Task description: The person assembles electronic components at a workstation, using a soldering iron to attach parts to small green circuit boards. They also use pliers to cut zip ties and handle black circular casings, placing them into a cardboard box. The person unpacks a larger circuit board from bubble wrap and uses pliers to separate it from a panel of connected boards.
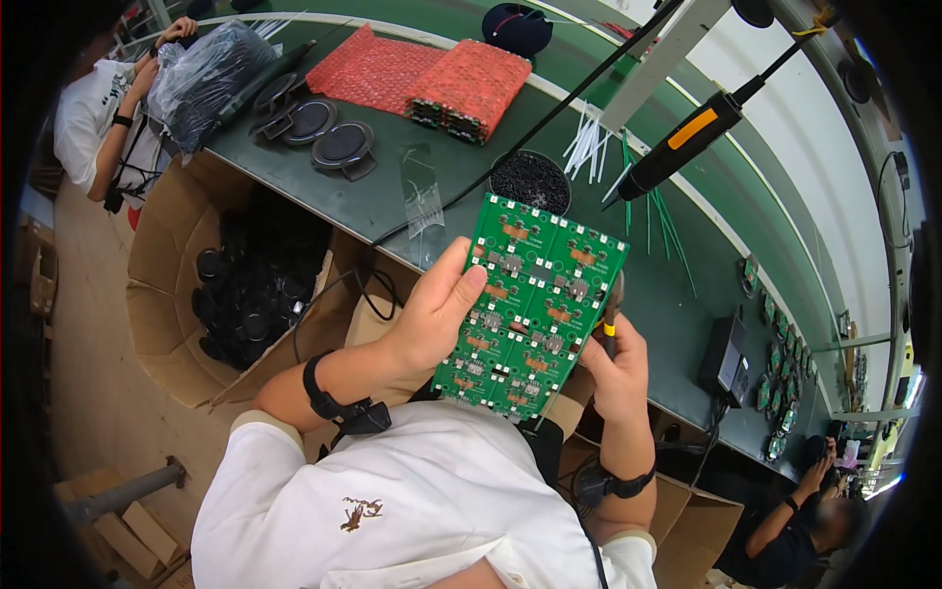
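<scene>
left hand (pixel 432 319) gripping green circuit board panel (pixel 530 304) by its edge, thumb on top; right hand (pixel 616 368) clenched round a thin tool (pixel 609 319)

We record a dark green workbench (pixel 412 191). On it, taking the round black dish of small black parts (pixel 531 181) as landmark: red bubble-wrap bundles (pixel 422 77) beyond it, black round discs (pixel 314 128) far left, white and green ties (pixel 608 157) just right.
</scene>
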`<state>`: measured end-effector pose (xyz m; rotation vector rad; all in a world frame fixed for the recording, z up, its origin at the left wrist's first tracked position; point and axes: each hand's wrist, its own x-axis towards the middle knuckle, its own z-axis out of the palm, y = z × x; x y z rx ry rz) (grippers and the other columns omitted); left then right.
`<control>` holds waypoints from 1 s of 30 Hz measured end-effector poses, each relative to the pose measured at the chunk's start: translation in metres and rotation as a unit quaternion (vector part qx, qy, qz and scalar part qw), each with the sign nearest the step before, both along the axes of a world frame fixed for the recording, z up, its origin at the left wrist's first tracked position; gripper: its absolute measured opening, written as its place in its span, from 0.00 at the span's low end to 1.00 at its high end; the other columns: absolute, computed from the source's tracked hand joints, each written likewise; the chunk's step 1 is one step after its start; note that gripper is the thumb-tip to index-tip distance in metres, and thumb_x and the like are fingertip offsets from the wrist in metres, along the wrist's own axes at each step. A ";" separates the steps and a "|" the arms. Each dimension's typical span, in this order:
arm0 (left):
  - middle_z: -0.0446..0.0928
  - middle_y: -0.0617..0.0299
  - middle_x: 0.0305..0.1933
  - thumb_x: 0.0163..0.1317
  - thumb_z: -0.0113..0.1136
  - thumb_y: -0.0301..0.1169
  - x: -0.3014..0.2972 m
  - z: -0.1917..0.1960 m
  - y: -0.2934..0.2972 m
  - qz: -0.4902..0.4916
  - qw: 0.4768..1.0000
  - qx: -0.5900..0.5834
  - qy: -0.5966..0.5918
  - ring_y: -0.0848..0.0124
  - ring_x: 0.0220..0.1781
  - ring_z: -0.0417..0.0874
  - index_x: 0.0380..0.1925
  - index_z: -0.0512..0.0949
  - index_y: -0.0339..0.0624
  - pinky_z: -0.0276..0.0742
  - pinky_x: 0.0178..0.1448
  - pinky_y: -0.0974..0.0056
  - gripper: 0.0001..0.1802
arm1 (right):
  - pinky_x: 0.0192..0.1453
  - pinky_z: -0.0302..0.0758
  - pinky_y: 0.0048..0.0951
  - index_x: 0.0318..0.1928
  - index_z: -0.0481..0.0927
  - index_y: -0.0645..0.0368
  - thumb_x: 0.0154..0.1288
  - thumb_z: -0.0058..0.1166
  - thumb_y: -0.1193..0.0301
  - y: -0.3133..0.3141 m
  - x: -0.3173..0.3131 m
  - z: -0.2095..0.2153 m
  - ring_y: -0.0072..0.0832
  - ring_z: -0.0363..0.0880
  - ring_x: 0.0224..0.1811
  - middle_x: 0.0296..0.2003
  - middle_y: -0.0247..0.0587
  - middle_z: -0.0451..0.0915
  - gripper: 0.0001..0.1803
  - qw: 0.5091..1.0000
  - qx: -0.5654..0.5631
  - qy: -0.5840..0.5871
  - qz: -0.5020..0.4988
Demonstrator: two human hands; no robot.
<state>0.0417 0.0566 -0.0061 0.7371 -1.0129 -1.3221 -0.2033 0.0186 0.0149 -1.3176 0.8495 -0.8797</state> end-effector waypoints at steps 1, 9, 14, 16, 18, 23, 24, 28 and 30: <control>0.78 0.61 0.61 0.85 0.41 0.37 0.000 0.002 0.002 0.003 1.000 -0.003 -0.016 0.77 0.60 0.80 0.68 0.66 0.36 0.77 0.65 0.67 0.21 | 0.46 0.82 0.27 0.59 0.79 0.66 0.75 0.56 0.77 -0.002 0.001 0.003 0.21 0.84 0.45 0.48 0.38 0.85 0.15 0.999 -0.029 0.018 -0.007; 0.78 0.61 0.60 0.85 0.42 0.38 -0.003 0.003 0.005 -0.023 0.999 0.033 0.036 0.77 0.60 0.79 0.68 0.66 0.35 0.76 0.65 0.68 0.22 | 0.37 0.79 0.25 0.55 0.80 0.67 0.75 0.56 0.77 -0.002 -0.002 -0.003 0.21 0.82 0.33 0.38 0.39 0.85 0.12 0.982 0.136 -0.128 0.023; 0.80 0.61 0.57 0.86 0.40 0.37 -0.003 -0.005 0.002 -0.074 0.984 0.094 0.128 0.76 0.57 0.82 0.65 0.68 0.38 0.81 0.61 0.67 0.19 | 0.32 0.78 0.27 0.56 0.77 0.67 0.72 0.61 0.70 0.001 -0.005 -0.008 0.22 0.79 0.27 0.35 0.40 0.82 0.18 0.956 0.170 -0.224 0.082; 0.81 0.62 0.56 0.86 0.39 0.37 0.000 -0.008 0.002 -0.059 0.980 0.107 0.154 0.76 0.56 0.83 0.63 0.69 0.39 0.83 0.60 0.66 0.17 | 0.30 0.77 0.30 0.50 0.79 0.66 0.73 0.61 0.70 -0.015 -0.017 0.000 0.26 0.78 0.26 0.29 0.39 0.79 0.13 0.953 0.162 -0.250 0.055; 0.81 0.62 0.57 0.86 0.40 0.36 0.003 -0.010 0.002 -0.042 0.976 0.106 0.186 0.75 0.55 0.84 0.64 0.69 0.40 0.84 0.59 0.65 0.17 | 0.29 0.76 0.30 0.45 0.79 0.64 0.72 0.60 0.71 -0.054 -0.039 0.014 0.25 0.77 0.25 0.27 0.37 0.79 0.09 0.987 0.098 -0.102 -0.077; 0.81 0.58 0.58 0.85 0.41 0.35 -0.004 -0.013 -0.004 -0.032 0.972 0.155 0.174 0.70 0.54 0.87 0.66 0.68 0.40 0.88 0.57 0.62 0.17 | 0.29 0.75 0.31 0.39 0.81 0.62 0.68 0.59 0.72 -0.206 -0.084 0.009 0.25 0.76 0.22 0.23 0.35 0.76 0.06 0.931 -0.021 0.320 -0.175; 0.81 0.58 0.58 0.85 0.41 0.35 -0.005 -0.012 -0.004 -0.032 0.973 0.159 0.162 0.70 0.54 0.87 0.66 0.68 0.40 0.88 0.56 0.62 0.17 | 0.31 0.76 0.33 0.40 0.81 0.62 0.66 0.59 0.72 -0.229 -0.088 0.003 0.27 0.77 0.23 0.23 0.36 0.76 0.07 0.920 -0.003 0.348 -0.181; 0.80 0.57 0.59 0.85 0.40 0.34 0.000 0.001 0.000 -0.030 0.978 0.161 0.131 0.69 0.56 0.86 0.66 0.67 0.40 0.88 0.58 0.60 0.17 | 0.40 0.78 0.37 0.42 0.81 0.65 0.64 0.59 0.72 -0.260 -0.088 0.007 0.33 0.83 0.34 0.31 0.43 0.83 0.10 0.689 -0.222 0.664 -0.189; 0.80 0.57 0.59 0.85 0.39 0.34 0.003 0.011 0.001 -0.009 0.979 0.147 0.144 0.69 0.57 0.86 0.67 0.66 0.40 0.88 0.58 0.60 0.18 | 0.45 0.79 0.38 0.43 0.80 0.66 0.63 0.59 0.71 -0.229 -0.080 0.022 0.34 0.85 0.40 0.38 0.48 0.86 0.12 0.665 -0.239 0.672 -0.222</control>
